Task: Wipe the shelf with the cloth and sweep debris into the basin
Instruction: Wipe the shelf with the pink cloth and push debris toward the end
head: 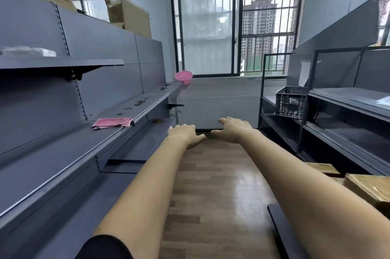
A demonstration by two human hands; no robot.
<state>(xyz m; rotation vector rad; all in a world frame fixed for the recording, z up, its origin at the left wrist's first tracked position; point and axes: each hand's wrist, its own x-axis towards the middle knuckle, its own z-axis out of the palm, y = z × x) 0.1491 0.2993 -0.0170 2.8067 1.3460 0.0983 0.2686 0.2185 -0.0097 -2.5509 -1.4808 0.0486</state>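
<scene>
Fingers on both hands lie loosely spread and hold nothing — the left hand (183,133) and the right hand (232,130) are stretched out over the wooden floor (213,185) of the aisle, palms down, close beside each other but apart. Neither touches the shelf (63,153) on the left, so the wiping looks not yet begun.

A folded pink cloth (113,123) lies flat on that shelf near its front edge, within easy reach of the left hand, which seems the natural one to take it. Farther along the same shelf, dry brown debris (139,102) is scattered in small clumps toward the far end. At that far end sits a pink basin (183,77), tipped with its mouth facing back along the shelf and part of it hanging past the end — probably placed so that a sweep of the cloth along the shelf drives the bits straight in.
</scene>
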